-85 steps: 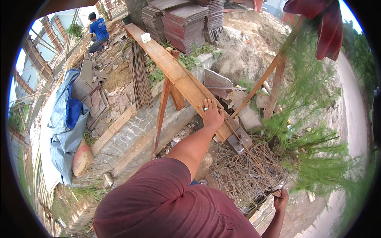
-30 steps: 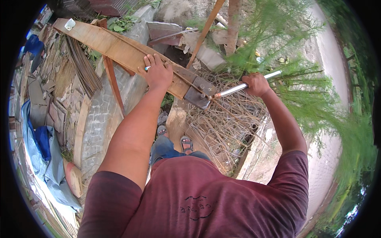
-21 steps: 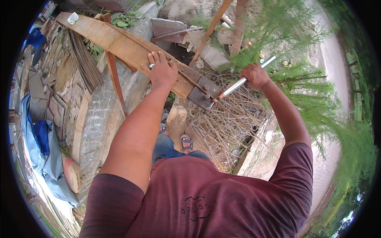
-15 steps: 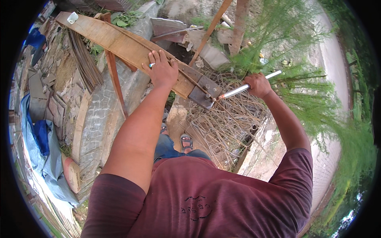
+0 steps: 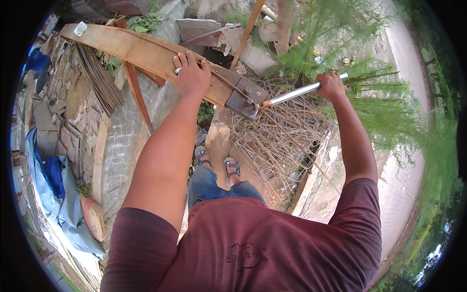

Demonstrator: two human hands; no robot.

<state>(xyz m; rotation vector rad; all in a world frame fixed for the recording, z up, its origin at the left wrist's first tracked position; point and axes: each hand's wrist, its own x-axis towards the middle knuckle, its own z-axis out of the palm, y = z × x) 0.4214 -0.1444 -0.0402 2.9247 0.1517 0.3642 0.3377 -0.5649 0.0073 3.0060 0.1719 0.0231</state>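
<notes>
Silver bar (image 5: 294, 94) fills right hand (image 5: 332, 86); left hand (image 5: 192, 78) splays on plank (image 5: 138, 46).

Green branches (image 5: 377, 87) crowd the right grip (image 5: 332, 86), with open room between the forearms (image 5: 359, 141).

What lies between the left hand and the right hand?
The head view shows the plank's end, a thin rod, a dark plate with pegs, and the silvery bar.
</notes>
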